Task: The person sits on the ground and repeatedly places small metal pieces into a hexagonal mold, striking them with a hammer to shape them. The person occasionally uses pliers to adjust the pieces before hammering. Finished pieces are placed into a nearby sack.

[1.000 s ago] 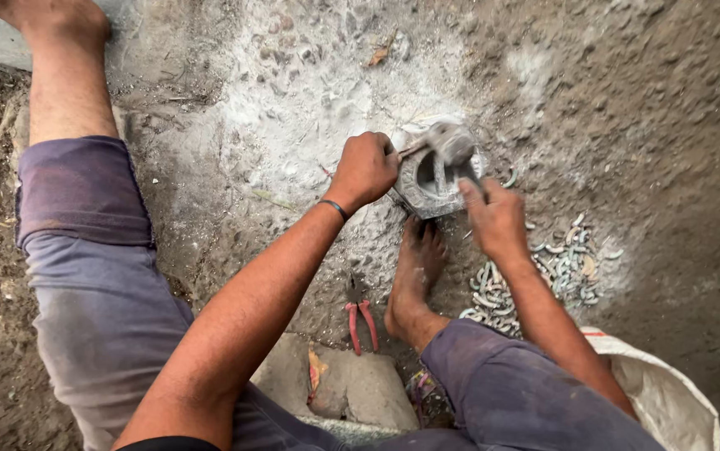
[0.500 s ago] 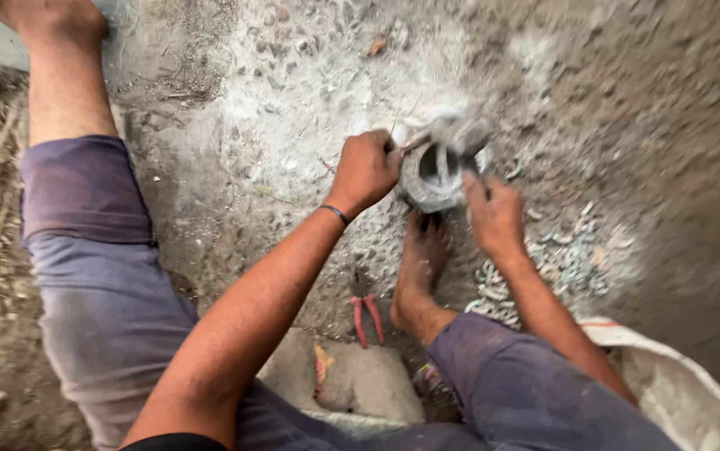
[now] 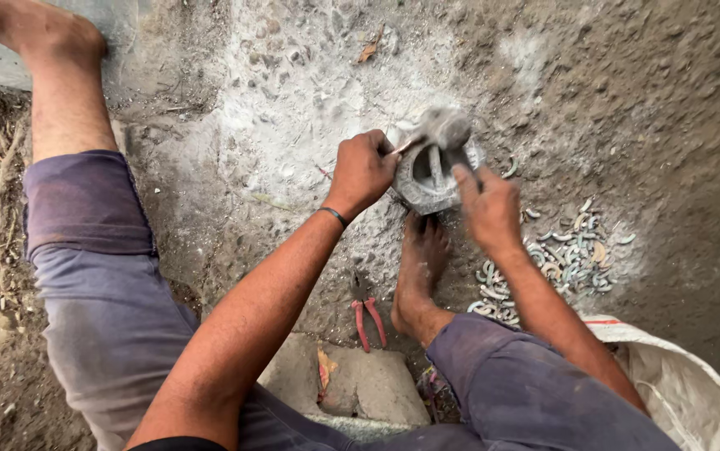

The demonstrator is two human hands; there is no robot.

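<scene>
left grip (image 3: 361,171) fisted on hammer (image 3: 437,129) (blurred) above ring (image 3: 427,179); right grip (image 3: 487,209) steadies ring.

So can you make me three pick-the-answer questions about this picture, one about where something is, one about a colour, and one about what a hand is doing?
1. Where do the pliers lie?
A. on the white sack
B. on the ground beside the bare foot
C. on top of the metal ring

2. What colour are the pliers' handles?
A. red
B. blue
C. yellow

3. What is the left hand doing?
A. lying flat and open on the dirt
B. closed around the hammer's handle
C. resting on a knee

Answers:
1 B: the pliers rest on the dirt just left of the foot, apart from the white sack.
2 A: both handles show red.
3 B: the fingers are curled shut on the handle, with the hammer head blurred above the metal ring, which the right hand touches.
</scene>
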